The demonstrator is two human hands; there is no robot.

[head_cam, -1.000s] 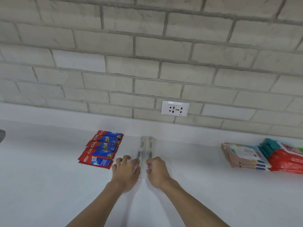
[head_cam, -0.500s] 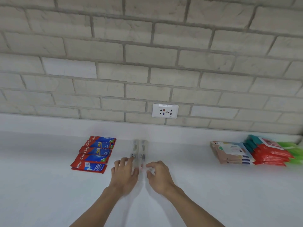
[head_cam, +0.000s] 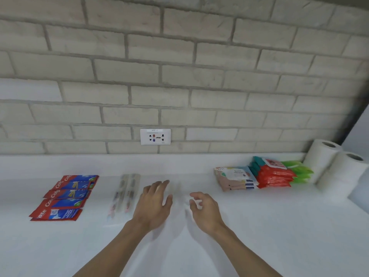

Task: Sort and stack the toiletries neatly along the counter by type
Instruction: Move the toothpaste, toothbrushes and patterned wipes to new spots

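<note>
The left hand, spread, and right hand, loosely curled, hovered empty beside toothbrush packs that looked aligned; wet-wipe packs at right likely needed tidying next

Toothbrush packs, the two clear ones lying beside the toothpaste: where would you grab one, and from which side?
Probably from above, with a pinch grip across the narrow width near the middle. The toothbrush packs lie flat on the counter, long and slim, pointing toward the wall, so the long edges are easiest to span. The left hand, open just right of them, is nearest.
</note>
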